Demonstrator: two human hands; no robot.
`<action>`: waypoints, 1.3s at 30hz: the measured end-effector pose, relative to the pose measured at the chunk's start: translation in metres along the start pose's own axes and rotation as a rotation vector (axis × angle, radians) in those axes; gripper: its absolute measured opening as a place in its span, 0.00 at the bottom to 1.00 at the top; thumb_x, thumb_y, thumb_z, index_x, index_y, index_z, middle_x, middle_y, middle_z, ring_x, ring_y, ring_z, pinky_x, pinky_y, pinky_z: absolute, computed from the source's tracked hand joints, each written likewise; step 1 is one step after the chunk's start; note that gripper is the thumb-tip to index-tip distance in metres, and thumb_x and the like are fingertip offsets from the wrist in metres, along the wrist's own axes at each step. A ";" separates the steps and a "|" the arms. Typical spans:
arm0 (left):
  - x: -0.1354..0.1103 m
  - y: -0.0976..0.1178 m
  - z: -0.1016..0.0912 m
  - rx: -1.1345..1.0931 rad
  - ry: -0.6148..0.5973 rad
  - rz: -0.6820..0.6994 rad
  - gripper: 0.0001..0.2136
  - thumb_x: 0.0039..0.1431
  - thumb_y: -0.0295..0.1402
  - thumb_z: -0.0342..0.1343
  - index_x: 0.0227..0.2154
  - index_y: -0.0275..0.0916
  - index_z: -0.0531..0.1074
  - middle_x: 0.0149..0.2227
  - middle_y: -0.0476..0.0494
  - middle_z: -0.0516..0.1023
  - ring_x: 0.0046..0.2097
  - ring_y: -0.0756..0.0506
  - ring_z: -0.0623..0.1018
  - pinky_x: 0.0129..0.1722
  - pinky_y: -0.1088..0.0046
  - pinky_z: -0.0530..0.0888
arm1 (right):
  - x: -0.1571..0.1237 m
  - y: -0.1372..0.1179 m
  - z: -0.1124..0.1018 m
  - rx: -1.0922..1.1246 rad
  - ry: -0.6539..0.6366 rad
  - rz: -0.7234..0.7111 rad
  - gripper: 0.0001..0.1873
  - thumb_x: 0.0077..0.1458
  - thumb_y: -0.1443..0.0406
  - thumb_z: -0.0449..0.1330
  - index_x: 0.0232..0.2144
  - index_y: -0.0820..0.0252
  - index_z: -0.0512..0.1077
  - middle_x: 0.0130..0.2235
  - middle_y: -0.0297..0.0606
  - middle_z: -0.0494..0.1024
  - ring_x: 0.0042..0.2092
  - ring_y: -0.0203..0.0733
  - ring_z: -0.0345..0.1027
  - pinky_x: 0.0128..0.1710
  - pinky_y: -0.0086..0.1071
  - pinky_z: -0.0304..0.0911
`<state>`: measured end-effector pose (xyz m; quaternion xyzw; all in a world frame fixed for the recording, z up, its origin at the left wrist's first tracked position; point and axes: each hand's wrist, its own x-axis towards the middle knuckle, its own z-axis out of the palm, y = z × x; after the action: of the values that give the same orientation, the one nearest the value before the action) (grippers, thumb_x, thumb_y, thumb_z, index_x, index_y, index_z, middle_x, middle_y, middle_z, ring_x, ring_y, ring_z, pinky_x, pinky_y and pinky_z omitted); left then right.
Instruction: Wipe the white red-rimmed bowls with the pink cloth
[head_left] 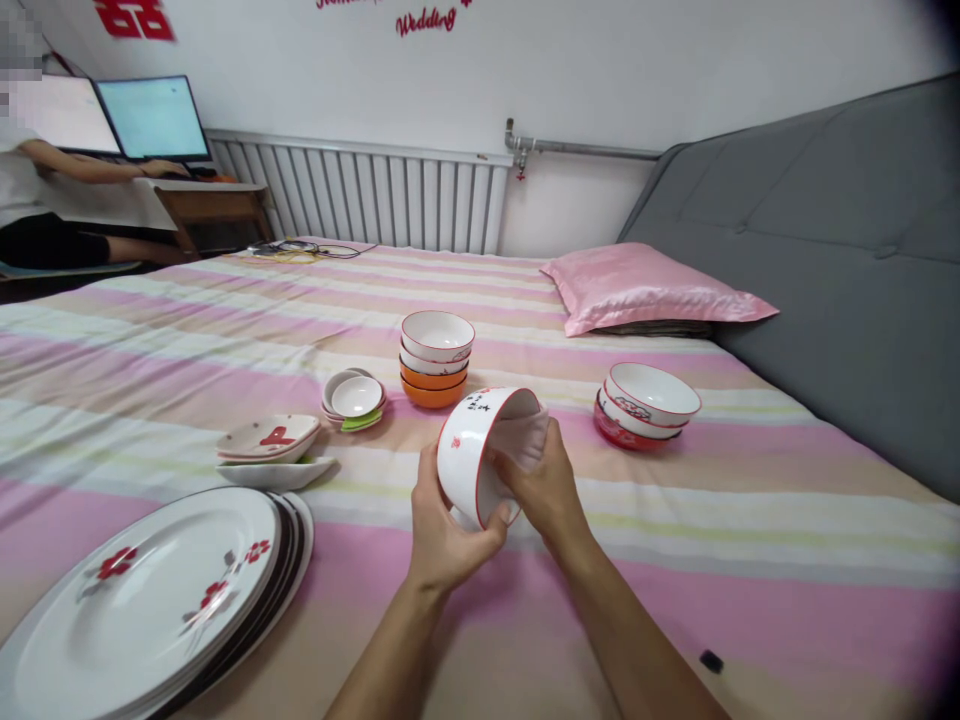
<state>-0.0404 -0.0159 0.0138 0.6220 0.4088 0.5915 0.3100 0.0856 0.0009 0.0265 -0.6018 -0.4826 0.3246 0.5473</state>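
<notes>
A white bowl point(466, 462) with a red rim and dark and red markings is tipped on its side above the bed. My left hand point(442, 535) is closed round its lower left side, thumb at the rim. My right hand point(541, 485) is closed on a pale pinkish cloth point(523, 437) that lies against the bowl's inside; part of its fingers is hidden within the bowl. Just behind stands a stack of white and orange bowls point(437, 338). Another stack of bowls point(651, 395), white over red, sits to the right.
Small dishes point(355, 397), squarish dishes point(266, 437) and a stack of large plates point(150, 590) lie on the left of the striped bed point(787, 540). A pink pillow point(645, 285) rests near the grey headboard point(825, 220). A small black object point(711, 661) lies front right. A person point(67, 170) sits by monitors point(154, 118).
</notes>
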 end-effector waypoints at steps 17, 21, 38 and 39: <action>0.006 -0.005 -0.013 -0.109 -0.365 -0.214 0.28 0.41 0.36 0.59 0.48 0.37 0.63 0.43 0.41 0.72 0.46 0.39 0.72 0.43 0.65 0.70 | 0.016 0.002 -0.037 -0.602 0.010 -0.310 0.18 0.47 0.58 0.60 0.43 0.51 0.67 0.33 0.34 0.78 0.35 0.48 0.72 0.30 0.32 0.58; 0.007 -0.004 -0.015 -0.109 -0.453 -0.299 0.26 0.40 0.37 0.60 0.46 0.37 0.65 0.39 0.43 0.73 0.43 0.39 0.73 0.40 0.65 0.71 | 0.017 -0.001 -0.044 -0.704 -0.059 -0.400 0.16 0.50 0.60 0.58 0.44 0.49 0.69 0.34 0.33 0.79 0.35 0.47 0.72 0.29 0.31 0.56; 0.005 -0.005 -0.015 -0.301 -0.489 -0.396 0.33 0.50 0.60 0.48 0.47 0.36 0.69 0.43 0.38 0.75 0.45 0.37 0.73 0.42 0.64 0.69 | 0.012 -0.004 -0.038 -0.528 -0.109 -0.384 0.15 0.46 0.66 0.58 0.39 0.49 0.74 0.33 0.31 0.80 0.35 0.44 0.73 0.34 0.31 0.62; 0.006 -0.005 -0.015 -0.346 -0.453 -0.390 0.35 0.50 0.62 0.46 0.47 0.37 0.70 0.44 0.38 0.75 0.46 0.37 0.72 0.43 0.63 0.69 | 0.015 0.000 -0.037 -0.484 -0.072 -0.344 0.15 0.46 0.65 0.59 0.39 0.49 0.75 0.32 0.32 0.80 0.35 0.45 0.73 0.34 0.33 0.63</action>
<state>-0.0566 -0.0097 0.0136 0.5858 0.3345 0.4286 0.6010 0.1249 0.0021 0.0354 -0.6121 -0.6600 0.1237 0.4176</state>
